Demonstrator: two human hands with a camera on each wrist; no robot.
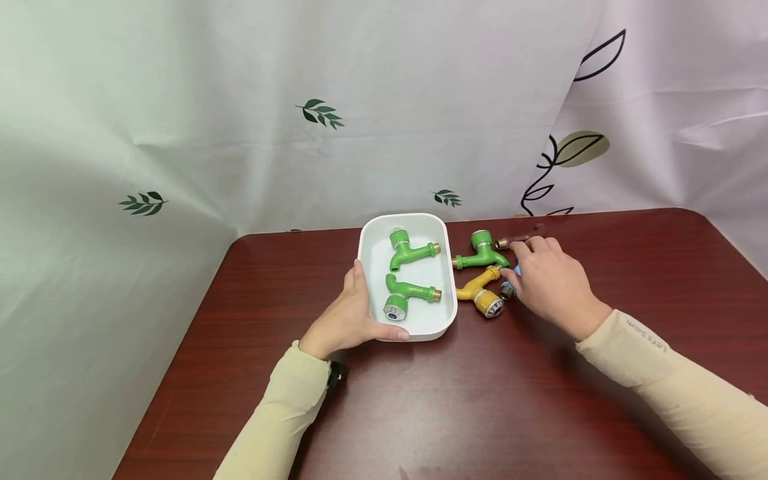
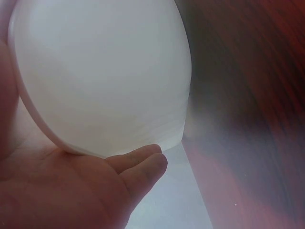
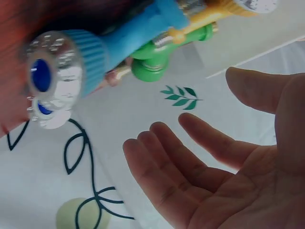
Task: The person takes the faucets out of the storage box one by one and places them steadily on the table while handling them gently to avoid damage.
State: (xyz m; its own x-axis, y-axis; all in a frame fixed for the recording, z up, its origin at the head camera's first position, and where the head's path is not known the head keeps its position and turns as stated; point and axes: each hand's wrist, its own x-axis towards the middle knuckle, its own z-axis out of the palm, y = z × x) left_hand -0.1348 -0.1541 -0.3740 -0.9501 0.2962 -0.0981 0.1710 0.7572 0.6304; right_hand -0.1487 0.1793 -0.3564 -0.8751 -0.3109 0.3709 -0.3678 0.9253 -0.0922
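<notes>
My left hand [image 1: 348, 319] grips the left near corner of a white tray [image 1: 452, 293], thumb over the near rim; in the left wrist view its fingers lie against the tray [image 2: 105, 71]. Two green taps [image 1: 414, 253] [image 1: 414, 290] lie inside the tray. Beyond its right side my right hand [image 1: 555, 283] hovers over a blue tap [image 1: 507, 291], mostly hidden in the head view. The right wrist view shows that hand [image 3: 209, 191] with fingers apart and nothing held, beside the blue tap [image 3: 128, 45]. A yellow tap [image 1: 477, 285] and a green tap [image 1: 482, 253] lie between tray and hand.
A dark reddish tap [image 1: 521, 238] lies behind my right hand, near the back edge of the red-brown table [image 1: 468, 413]. A pale curtain with leaf prints [image 1: 360, 160] hangs behind and beside the table.
</notes>
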